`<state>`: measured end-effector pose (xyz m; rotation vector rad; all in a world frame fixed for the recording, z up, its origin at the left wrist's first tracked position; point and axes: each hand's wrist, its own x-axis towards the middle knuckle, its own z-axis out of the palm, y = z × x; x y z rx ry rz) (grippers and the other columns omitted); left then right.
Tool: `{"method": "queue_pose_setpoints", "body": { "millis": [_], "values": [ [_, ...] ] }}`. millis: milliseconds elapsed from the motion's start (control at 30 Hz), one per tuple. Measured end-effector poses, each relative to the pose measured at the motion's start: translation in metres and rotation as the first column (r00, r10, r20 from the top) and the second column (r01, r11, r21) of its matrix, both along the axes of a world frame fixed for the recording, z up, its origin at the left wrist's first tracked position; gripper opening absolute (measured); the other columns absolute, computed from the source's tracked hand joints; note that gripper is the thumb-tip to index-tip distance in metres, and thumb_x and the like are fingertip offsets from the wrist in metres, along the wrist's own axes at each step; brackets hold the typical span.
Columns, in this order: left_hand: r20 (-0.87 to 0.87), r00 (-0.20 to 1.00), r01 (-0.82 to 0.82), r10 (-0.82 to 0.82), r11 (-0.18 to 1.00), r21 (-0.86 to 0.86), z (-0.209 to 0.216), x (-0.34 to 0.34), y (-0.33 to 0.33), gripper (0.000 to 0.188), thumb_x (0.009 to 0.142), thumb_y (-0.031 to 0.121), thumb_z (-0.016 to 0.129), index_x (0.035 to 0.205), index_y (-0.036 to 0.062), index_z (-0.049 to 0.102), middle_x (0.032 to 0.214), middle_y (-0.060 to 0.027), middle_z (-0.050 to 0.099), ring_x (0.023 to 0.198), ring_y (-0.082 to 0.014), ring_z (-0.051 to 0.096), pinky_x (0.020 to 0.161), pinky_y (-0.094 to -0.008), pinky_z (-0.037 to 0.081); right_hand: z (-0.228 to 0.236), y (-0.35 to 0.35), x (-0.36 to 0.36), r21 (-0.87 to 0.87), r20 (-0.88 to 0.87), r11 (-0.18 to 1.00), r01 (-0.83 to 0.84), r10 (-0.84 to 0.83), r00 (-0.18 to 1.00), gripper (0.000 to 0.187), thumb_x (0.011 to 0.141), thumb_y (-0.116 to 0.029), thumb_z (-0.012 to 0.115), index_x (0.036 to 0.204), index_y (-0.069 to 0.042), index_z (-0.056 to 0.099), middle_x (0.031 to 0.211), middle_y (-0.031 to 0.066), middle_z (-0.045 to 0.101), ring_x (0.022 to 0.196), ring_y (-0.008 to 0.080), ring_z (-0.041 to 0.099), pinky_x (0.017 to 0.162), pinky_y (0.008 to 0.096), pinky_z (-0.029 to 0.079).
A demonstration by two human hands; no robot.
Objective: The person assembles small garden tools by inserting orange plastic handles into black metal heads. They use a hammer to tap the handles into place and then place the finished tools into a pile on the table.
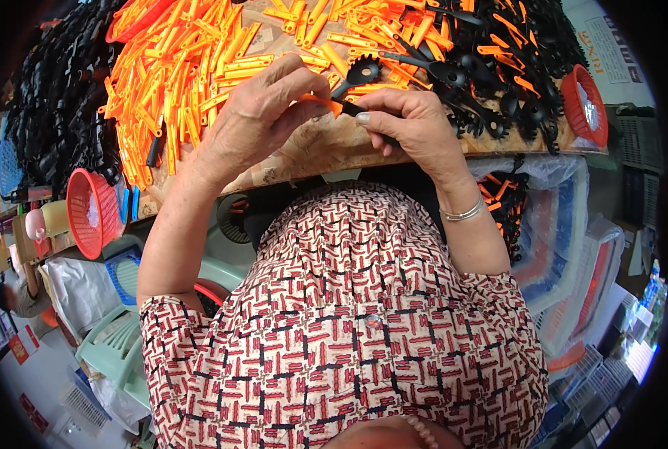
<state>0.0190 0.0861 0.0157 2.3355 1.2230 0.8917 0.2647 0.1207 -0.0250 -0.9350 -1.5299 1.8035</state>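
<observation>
Over the near edge of the table, both hands meet in front of my chest. My left hand (263, 112) is closed, pinching an orange plastic handle piece (334, 107) between thumb and fingers. A short black part (352, 109) meets the orange piece end to end, and the thumb and fingertips of my right hand (418, 129) grip it. My fingers hide most of both parts. Just beyond them lies a black pasta server (364, 72) with a toothed head.
A large heap of orange handle pieces (191, 75) covers the table's left and middle. Black utensil heads (491, 82) pile up at the right, black strip-like parts (57, 97) at the far left. Red baskets stand at the left (93, 213) and right (584, 105) edges.
</observation>
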Motion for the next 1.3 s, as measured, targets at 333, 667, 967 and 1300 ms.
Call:
{"method": "queue_pose_setpoints", "body": {
  "millis": [333, 667, 967, 1300],
  "values": [
    [-0.01, 1.0, -0.006, 0.006, 1.0, -0.018, 0.004, -0.002, -0.01, 0.016, 0.088, 0.002, 0.074, 0.102, 0.0049, 0.066, 0.092, -0.0056, 0.061, 0.082, -0.0197, 0.066, 0.067, -0.0313, 0.052, 0.009, -0.007, -0.002, -0.034, 0.023, 0.999, -0.042, 0.043, 0.999, 0.02, 0.096, -0.009, 0.069, 0.111, 0.004, 0.073, 0.069, -0.0014, 0.064, 0.057, 0.0023, 0.057, 0.05, 0.0169, 0.046],
    [-0.058, 0.996, -0.073, 0.073, 0.997, -0.001, 0.0, 0.006, -0.02, 0.012, 0.087, 0.001, 0.074, 0.093, 0.0023, 0.064, 0.085, -0.009, 0.058, 0.076, -0.0246, 0.064, 0.066, -0.0346, 0.051, 0.002, -0.006, -0.001, -0.121, -0.094, 0.979, -0.167, 0.156, 0.983, 0.013, 0.096, -0.009, 0.069, 0.103, 0.0, 0.075, 0.07, -0.002, 0.065, 0.056, 0.0028, 0.059, 0.047, 0.0195, 0.046],
    [0.112, 0.989, -0.088, 0.1, 0.991, -0.104, -0.017, 0.011, -0.026, 0.015, 0.088, 0.01, 0.077, 0.094, 0.0017, 0.066, 0.087, -0.007, 0.06, 0.077, -0.0195, 0.063, 0.066, -0.0319, 0.051, 0.015, -0.007, 0.009, 0.746, 0.256, 0.642, -0.179, -0.029, 0.966, 0.016, 0.084, -0.008, 0.071, 0.1, -0.007, 0.075, 0.079, 0.014, 0.068, 0.07, 0.0302, 0.068, 0.061, 0.0371, 0.051],
    [-0.255, 0.828, -0.378, 0.499, 0.833, 0.403, -0.082, -0.022, 0.087, 0.031, 0.099, 0.034, 0.066, 0.124, 0.0159, 0.07, 0.118, -0.0072, 0.066, 0.114, -0.027, 0.062, 0.096, -0.0457, 0.049, 0.006, 0.01, 0.029, 0.947, 0.308, 0.163, -0.276, -0.702, 0.642, 0.025, 0.084, -0.004, 0.073, 0.108, -0.007, 0.073, 0.08, 0.0035, 0.063, 0.073, 0.0202, 0.063, 0.068, 0.0352, 0.044]
  ]
}}
